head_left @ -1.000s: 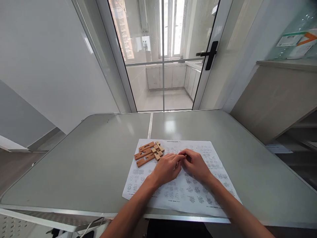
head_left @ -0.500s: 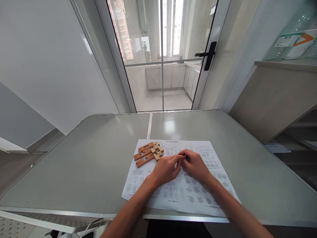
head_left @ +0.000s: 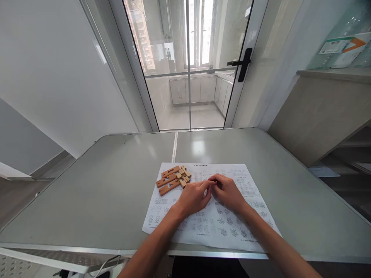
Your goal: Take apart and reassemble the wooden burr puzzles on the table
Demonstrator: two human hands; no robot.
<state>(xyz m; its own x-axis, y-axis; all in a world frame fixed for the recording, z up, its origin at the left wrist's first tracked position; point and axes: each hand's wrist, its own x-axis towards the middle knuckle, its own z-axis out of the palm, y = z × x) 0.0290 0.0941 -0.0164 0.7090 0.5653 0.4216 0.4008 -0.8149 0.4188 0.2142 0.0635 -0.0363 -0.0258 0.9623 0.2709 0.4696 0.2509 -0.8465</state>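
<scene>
Over the middle of a printed paper sheet [head_left: 203, 227], my left hand [head_left: 195, 195] and my right hand [head_left: 227, 190] meet at the fingertips. Both have curled, closed fingers. Whatever they pinch, if anything, is hidden by the fingers. Just beyond my left hand, on the sheet's far left part, lie three brown wooden pieces with cut-out slots [head_left: 169, 187]. Against their right ends rests a cluster of pale wooden blocks [head_left: 183, 177]. Small line diagrams and rows of print cover the sheet.
The grey-green table [head_left: 87, 200] has a pale seam [head_left: 174, 147] running toward its far edge. Beyond it stands a glass door with a black handle [head_left: 245, 65]. To the right, a shelf unit [head_left: 313, 116] carries wrapped clear bottles [head_left: 342, 48]. A cable [head_left: 106, 264] hangs below the left front edge.
The camera view has shifted very slightly. Both hands keep the same place and pose, and the wooden pieces have not moved.
</scene>
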